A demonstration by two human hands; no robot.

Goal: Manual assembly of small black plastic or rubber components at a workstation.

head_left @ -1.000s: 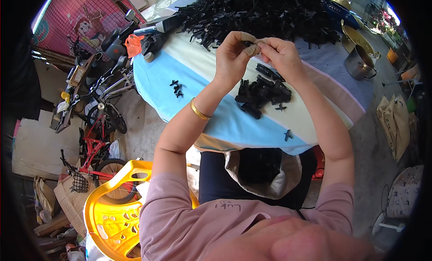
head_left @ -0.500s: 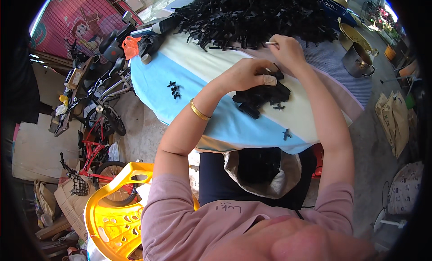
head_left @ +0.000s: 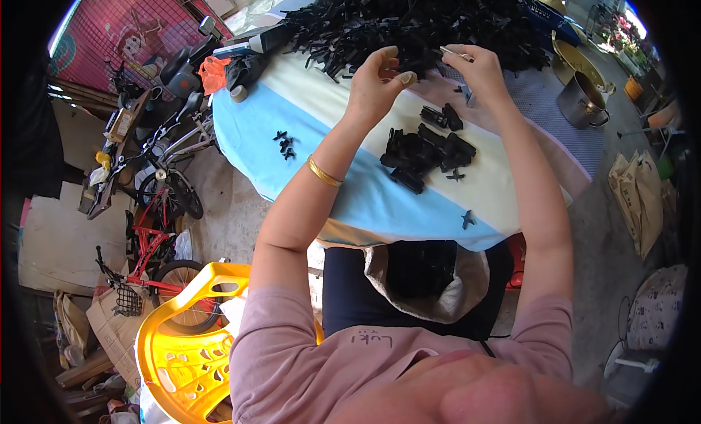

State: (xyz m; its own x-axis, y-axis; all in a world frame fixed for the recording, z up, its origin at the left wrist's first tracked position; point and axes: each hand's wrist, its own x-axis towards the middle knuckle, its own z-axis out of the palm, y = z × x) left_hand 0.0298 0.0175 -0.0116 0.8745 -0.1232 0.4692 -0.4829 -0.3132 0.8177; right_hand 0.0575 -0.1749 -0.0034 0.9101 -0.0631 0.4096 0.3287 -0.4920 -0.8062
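A big heap of black plastic pieces point(head_left: 416, 22) covers the far side of the table. At its near edge is my left hand point(head_left: 374, 84), thumb and fingers curved apart, with dark pieces behind the gap; I make out nothing held. My right hand point(head_left: 478, 72) pinches a slim, light metal tool point(head_left: 456, 54) pointing left, its kind too small to tell. Between my forearms lies a small cluster of black parts point(head_left: 427, 152) on the pale stripe of the cloth. Small black cross-shaped bits point(head_left: 467, 219) lie nearer me, and several more point(head_left: 284, 143) at the left.
A striped cloth point(head_left: 255, 146) covers the round table. On my lap an open light bag point(head_left: 467, 285) hangs below its edge. A metal pot point(head_left: 582, 99) stands at the right. An orange bag point(head_left: 213, 76) lies far left. A yellow chair point(head_left: 186, 344) and bicycles point(head_left: 153, 241) stand left.
My left hand has left the cluster of black parts and moved up to the heap, opening its fingers. More parts of the cluster now show. My right hand has moved slightly farther away, still holding the tool.
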